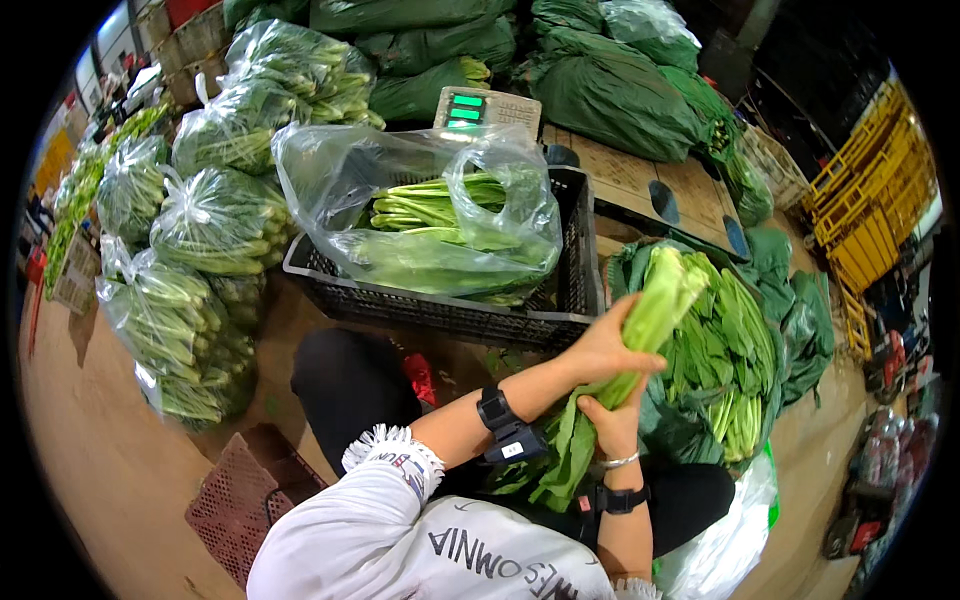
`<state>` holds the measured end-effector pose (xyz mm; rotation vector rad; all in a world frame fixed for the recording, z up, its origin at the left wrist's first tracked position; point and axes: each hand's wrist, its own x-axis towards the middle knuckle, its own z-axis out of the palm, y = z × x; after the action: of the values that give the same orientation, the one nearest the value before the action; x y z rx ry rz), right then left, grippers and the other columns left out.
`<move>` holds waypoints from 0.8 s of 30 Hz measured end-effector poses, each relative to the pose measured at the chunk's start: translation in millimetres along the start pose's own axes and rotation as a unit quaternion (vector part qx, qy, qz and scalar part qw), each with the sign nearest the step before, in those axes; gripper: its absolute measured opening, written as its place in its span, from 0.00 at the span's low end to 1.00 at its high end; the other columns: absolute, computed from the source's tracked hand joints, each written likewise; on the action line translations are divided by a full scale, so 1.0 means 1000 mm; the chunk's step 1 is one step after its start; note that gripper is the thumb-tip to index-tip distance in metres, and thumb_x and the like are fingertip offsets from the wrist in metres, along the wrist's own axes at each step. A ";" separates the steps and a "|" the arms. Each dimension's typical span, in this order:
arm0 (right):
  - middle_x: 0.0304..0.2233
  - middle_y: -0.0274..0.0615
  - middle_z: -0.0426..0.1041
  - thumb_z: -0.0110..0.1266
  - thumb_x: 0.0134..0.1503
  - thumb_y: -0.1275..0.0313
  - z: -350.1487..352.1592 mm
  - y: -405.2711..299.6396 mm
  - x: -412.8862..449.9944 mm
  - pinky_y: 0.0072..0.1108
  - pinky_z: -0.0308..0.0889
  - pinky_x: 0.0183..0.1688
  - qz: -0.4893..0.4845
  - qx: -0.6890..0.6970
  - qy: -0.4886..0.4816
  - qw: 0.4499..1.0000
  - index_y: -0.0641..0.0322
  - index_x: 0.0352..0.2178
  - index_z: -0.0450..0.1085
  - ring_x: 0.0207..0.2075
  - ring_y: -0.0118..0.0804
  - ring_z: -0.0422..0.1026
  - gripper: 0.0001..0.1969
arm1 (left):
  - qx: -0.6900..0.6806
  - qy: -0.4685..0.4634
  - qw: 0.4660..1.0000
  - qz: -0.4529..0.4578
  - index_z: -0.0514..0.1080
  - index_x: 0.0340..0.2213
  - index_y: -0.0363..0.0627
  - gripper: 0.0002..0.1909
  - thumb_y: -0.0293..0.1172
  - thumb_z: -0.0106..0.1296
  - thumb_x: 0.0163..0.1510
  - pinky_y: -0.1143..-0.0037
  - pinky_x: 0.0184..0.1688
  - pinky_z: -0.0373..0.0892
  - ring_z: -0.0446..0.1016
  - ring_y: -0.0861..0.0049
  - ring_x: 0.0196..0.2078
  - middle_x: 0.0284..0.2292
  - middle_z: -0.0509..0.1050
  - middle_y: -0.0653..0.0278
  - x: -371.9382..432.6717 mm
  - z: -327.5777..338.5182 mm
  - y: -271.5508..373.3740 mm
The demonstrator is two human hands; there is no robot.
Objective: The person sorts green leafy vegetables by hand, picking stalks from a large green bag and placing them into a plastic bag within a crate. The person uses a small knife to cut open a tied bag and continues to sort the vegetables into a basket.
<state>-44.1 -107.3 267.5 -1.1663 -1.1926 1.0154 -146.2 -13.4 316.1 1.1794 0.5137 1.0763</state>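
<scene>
A bunch of leafy green vegetables [651,315] with pale thick stalks slants across my lap, stalk ends up and leaves hanging toward my body. Around its stalks my left hand [611,346] is closed, thumb across the front. Lower down, my right hand [616,424] grips the same bunch near the leaves. Beyond my left forearm stands a black plastic crate [450,319], with a clear plastic bag [330,184] spread open in it. Inside the bag lie more long-stalked greens [420,204]. Just right of my hands, an opened green sack [679,431] holds loose leafy greens [724,330].
Tied clear bags of greens [217,217] are piled at the left. A digital scale [495,112] with lit displays sits behind the crate. Large green sacks [615,94] lie at the back, near a wooden pallet [622,176]. A reddish plastic basket [240,502] is at lower left.
</scene>
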 end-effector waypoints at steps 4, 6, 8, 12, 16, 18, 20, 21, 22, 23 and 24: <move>0.45 0.40 0.58 0.60 0.36 0.83 -0.007 -0.010 0.010 0.21 0.63 0.42 0.075 -0.010 0.021 0.997 0.60 0.55 0.40 0.43 0.31 0.62 0.46 | 0.142 -0.127 0.981 0.022 0.44 0.53 0.29 0.58 0.47 0.64 0.28 0.74 0.53 0.54 0.57 0.59 0.51 0.48 0.56 0.42 0.017 -0.007 0.011; 0.44 0.41 0.59 0.56 0.38 0.85 -0.014 -0.014 0.019 0.21 0.64 0.40 0.070 -0.028 0.048 0.996 0.61 0.55 0.43 0.42 0.32 0.63 0.43 | 0.333 -0.205 0.920 -0.007 0.40 0.52 0.24 0.63 0.53 0.63 0.26 0.73 0.52 0.55 0.57 0.53 0.51 0.46 0.57 0.35 0.030 -0.025 0.041; 0.45 0.41 0.59 0.56 0.36 0.85 -0.008 -0.031 0.033 0.21 0.63 0.42 0.048 -0.004 0.067 0.997 0.62 0.54 0.43 0.42 0.34 0.63 0.43 | 0.344 -0.191 0.919 -0.007 0.39 0.52 0.23 0.65 0.56 0.62 0.25 0.72 0.52 0.56 0.58 0.53 0.49 0.45 0.59 0.35 0.025 -0.042 0.059; 0.48 0.43 0.57 0.57 0.35 0.81 0.006 -0.074 0.063 0.24 0.58 0.48 0.012 -0.034 0.029 0.999 0.61 0.55 0.42 0.47 0.36 0.61 0.46 | 0.060 -0.264 0.962 0.038 0.43 0.53 0.29 0.63 0.55 0.65 0.25 0.74 0.54 0.52 0.56 0.65 0.52 0.49 0.58 0.47 0.019 -0.052 0.006; 0.53 0.48 0.51 0.57 0.37 0.78 0.066 -0.107 0.102 0.27 0.55 0.51 0.006 -0.086 -0.110 0.990 0.61 0.57 0.32 0.52 0.39 0.56 0.50 | -0.139 -0.164 0.973 0.082 0.50 0.51 0.35 0.58 0.49 0.68 0.23 0.73 0.53 0.54 0.58 0.73 0.51 0.49 0.60 0.57 0.015 -0.083 0.023; 0.53 0.57 0.49 0.59 0.37 0.71 0.086 -0.109 0.139 0.31 0.49 0.55 -0.100 -0.218 -0.205 0.949 0.68 0.56 0.32 0.55 0.46 0.52 0.51 | -0.113 -0.103 0.986 0.065 0.44 0.53 0.38 0.61 0.36 0.70 0.19 0.75 0.51 0.57 0.57 0.75 0.49 0.47 0.59 0.60 0.020 -0.110 0.041; 0.53 0.63 0.47 0.52 0.44 0.52 0.106 -0.131 0.194 0.34 0.45 0.56 -0.226 -0.439 -0.336 0.802 0.71 0.53 0.40 0.57 0.54 0.46 0.45 | -0.140 -0.025 0.987 0.078 0.54 0.49 0.36 0.49 0.35 0.67 0.25 0.75 0.46 0.62 0.64 0.74 0.45 0.43 0.65 0.60 0.021 -0.133 0.047; 0.53 0.63 0.47 0.46 0.47 0.46 0.122 -0.136 0.222 0.35 0.45 0.56 -0.227 -0.417 -0.416 0.776 0.71 0.52 0.45 0.57 0.55 0.45 0.42 | -0.177 0.055 0.979 0.090 0.57 0.47 0.37 0.44 0.36 0.65 0.28 0.74 0.44 0.64 0.67 0.73 0.43 0.41 0.66 0.60 0.016 -0.140 0.051; 0.52 0.59 0.50 0.40 0.50 0.46 0.136 -0.144 0.250 0.34 0.48 0.55 -0.142 -0.356 -0.521 0.763 0.70 0.51 0.50 0.56 0.52 0.47 0.38 | -0.251 0.049 0.963 0.088 0.58 0.46 0.37 0.40 0.38 0.63 0.31 0.73 0.43 0.65 0.68 0.72 0.41 0.40 0.67 0.59 0.014 -0.150 0.061; 0.50 0.53 0.55 0.35 0.54 0.48 0.138 -0.134 0.275 0.32 0.52 0.52 -0.031 -0.254 -0.551 0.794 0.67 0.50 0.54 0.54 0.47 0.52 0.32 | -0.322 0.041 0.942 0.086 0.59 0.45 0.37 0.36 0.40 0.60 0.35 0.72 0.42 0.67 0.70 0.70 0.39 0.39 0.68 0.58 0.010 -0.161 0.072; 0.48 0.47 0.60 0.30 0.57 0.50 0.144 -0.121 0.301 0.29 0.57 0.50 0.085 -0.150 -0.563 0.808 0.64 0.48 0.59 0.52 0.42 0.57 0.29 | -0.365 0.025 0.926 0.091 0.61 0.44 0.38 0.31 0.44 0.54 0.40 0.71 0.39 0.68 0.71 0.68 0.35 0.36 0.69 0.56 0.007 -0.179 0.062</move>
<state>-154.5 188.5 428.8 -0.8637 -2.2646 1.8139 -311.9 79.0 311.5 0.5427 0.0131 1.3030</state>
